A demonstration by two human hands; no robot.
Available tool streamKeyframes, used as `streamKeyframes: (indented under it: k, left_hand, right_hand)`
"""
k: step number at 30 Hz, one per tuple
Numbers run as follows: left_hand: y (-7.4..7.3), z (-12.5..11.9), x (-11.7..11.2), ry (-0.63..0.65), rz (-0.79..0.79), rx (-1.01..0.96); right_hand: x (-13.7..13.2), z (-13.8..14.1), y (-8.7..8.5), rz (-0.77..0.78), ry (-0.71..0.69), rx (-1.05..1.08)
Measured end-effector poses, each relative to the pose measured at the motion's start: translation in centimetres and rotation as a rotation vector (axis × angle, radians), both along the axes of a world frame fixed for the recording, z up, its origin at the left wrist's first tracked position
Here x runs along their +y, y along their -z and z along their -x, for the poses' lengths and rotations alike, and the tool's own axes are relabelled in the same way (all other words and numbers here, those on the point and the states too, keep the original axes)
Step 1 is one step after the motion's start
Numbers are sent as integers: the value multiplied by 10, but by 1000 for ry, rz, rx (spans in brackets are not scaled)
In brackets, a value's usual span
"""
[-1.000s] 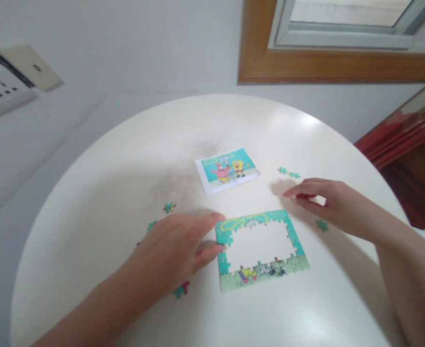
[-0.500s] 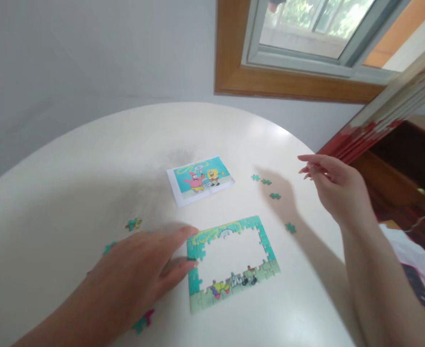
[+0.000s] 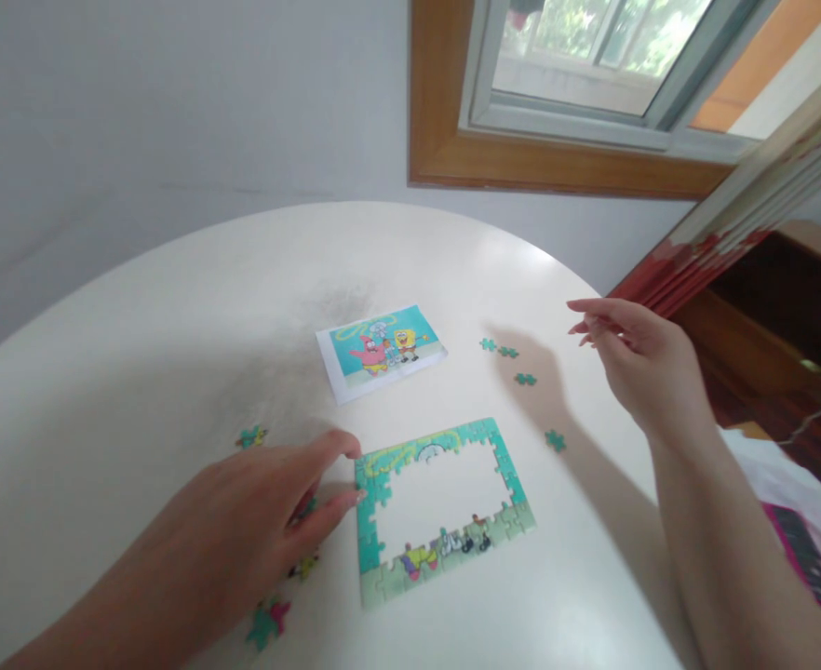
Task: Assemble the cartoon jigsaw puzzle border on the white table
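Nearest, the left hand (image 3: 243,521) lies flat on the bench (image 3: 138,372), its grip spread and its fingertips touching the left edge of the puzzle frame (image 3: 445,549). Loose pieces (image 3: 267,622) lie beside it. Farther right, the right hand (image 3: 640,358) hovers near teal pieces (image 3: 525,379); I cannot tell whether its grip pinches anything. Beyond lies the picture card (image 3: 381,349).

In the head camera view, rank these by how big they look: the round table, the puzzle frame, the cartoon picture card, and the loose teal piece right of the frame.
1. round table
2. puzzle frame
3. picture card: looks somewhat smaller, but it lies farther from the camera, so the real difference is unsure
4. loose teal piece
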State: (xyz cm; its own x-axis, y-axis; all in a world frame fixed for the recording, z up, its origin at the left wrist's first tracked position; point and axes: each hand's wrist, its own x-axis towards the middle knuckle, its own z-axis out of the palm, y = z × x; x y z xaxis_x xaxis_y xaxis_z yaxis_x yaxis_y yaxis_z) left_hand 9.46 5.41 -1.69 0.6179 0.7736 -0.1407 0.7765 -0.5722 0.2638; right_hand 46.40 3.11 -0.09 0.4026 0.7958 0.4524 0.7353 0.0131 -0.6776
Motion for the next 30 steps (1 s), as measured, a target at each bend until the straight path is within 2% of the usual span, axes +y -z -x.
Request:
streamKeyframes:
  k: [4, 7, 9, 13, 15, 17, 21, 30]
  left_hand:
    - [0, -4, -2, 27, 28, -18]
    - [-4, -8, -3, 25, 57, 11]
    - [-7, -11, -3, 25, 85, 37]
    - [-9, -16, -2, 43, 57, 62]
    - [-8, -17, -2, 40, 20, 69]
    - [-7, -18, -3, 47, -15, 88]
    - [-7, -21, -5, 66, -55, 156]
    - [-9, -20, -5, 62, -26, 204]
  right_hand:
    - [-2, 8, -2, 27, -49, -58]
    - [-7, 26, -6, 40, -186, -126]
    - [-11, 45, -7, 81, -381, -192]
    - [-19, 89, 2, 113, -900, -281]
    - [-20, 106, 10, 135, -1029, -341]
    - [-20, 118, 17, 164, -1074, -394]
    - [-16, 127, 23, 174, -1063, -466]
    - [-16, 131, 28, 77, -1027, -601]
